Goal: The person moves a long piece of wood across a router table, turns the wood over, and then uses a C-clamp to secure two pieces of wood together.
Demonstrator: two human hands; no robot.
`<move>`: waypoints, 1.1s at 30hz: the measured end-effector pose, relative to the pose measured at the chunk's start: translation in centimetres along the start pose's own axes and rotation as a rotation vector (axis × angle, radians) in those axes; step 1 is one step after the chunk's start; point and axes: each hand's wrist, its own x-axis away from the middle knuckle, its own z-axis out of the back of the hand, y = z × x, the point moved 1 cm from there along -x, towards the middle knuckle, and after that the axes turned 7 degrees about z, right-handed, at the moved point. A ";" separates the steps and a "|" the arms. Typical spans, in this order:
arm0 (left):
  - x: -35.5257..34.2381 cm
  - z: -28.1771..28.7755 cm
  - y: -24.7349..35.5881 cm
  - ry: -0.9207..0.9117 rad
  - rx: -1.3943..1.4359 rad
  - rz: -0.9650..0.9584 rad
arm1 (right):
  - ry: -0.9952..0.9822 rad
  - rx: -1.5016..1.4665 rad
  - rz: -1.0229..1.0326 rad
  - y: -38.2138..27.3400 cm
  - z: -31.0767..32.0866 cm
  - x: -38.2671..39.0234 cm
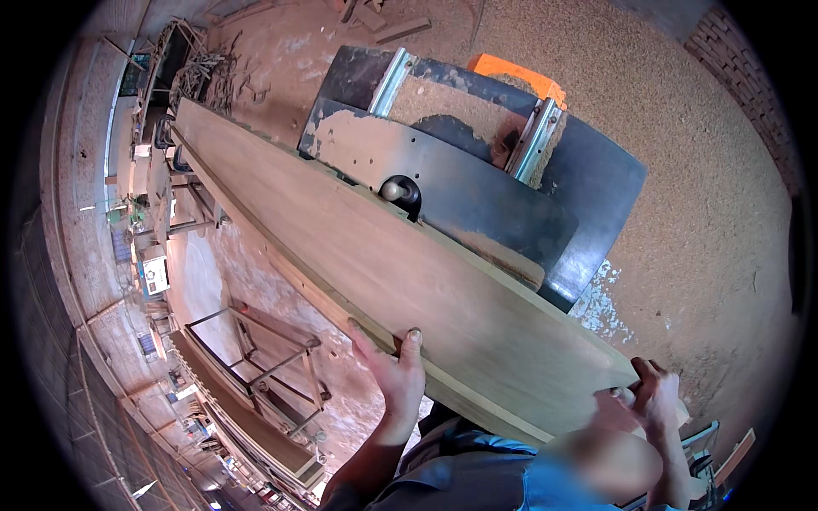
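Observation:
A long wooden panel [383, 255] runs diagonally from the far left to the near right, lying flat across the machine's near side. On its near long edge, my left hand [399, 379] holds on, thumb up at the edge and fingers reaching along it, partly hidden. My right hand [652, 396] grips the panel's near right end with curled fingers. Against the panel's far edge stands a round metal spindle [394, 191] in an opening of the dark machine table [596, 204]. Dust coats a dark flat plate [477, 209] behind the spindle.
Two metal rails [534, 140] and an orange part [520, 75] sit on the machine's far side. Sawdust [682, 162] covers the floor beyond. At left are a metal frame stand [264, 358] and long boards [256, 426]. Wood scraps [400, 31] lie at the back.

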 end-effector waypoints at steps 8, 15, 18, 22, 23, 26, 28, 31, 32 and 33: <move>0.3 0.2 0.2 0.020 -0.134 -0.080 | -0.028 -0.028 -0.028 -0.1 0.6 -0.2; 0.2 0.3 0.1 0.029 -0.240 -0.087 | 0.003 -0.034 -0.028 -0.2 0.7 -0.2; 0.3 0.2 0.2 0.045 -0.244 -0.076 | -0.035 -0.044 -0.046 0.0 0.7 -0.2; -0.1 0.5 -1.1 0.017 -0.173 -0.071 | -0.025 -0.046 -0.039 0.3 0.5 -0.1; -0.2 0.4 -1.0 0.000 -0.146 -0.052 | -0.017 -0.037 -0.037 0.2 0.4 -0.1; -0.2 0.6 -1.2 0.022 -0.263 -0.075 | -0.014 -0.031 -0.036 0.1 0.6 -0.2; -0.1 0.7 -0.9 0.025 -0.288 -0.066 | -0.041 -0.046 -0.049 0.0 0.8 -0.4; -0.2 0.7 -1.3 0.010 -0.237 -0.069 | -0.019 -0.052 -0.045 0.2 0.6 -0.2; -0.2 0.7 -1.6 0.004 -0.211 -0.077 | -0.026 -0.063 -0.058 0.1 0.7 -0.3; -0.2 0.8 -1.7 0.005 -0.229 -0.077 | -0.033 -0.074 -0.071 -0.1 0.8 -0.3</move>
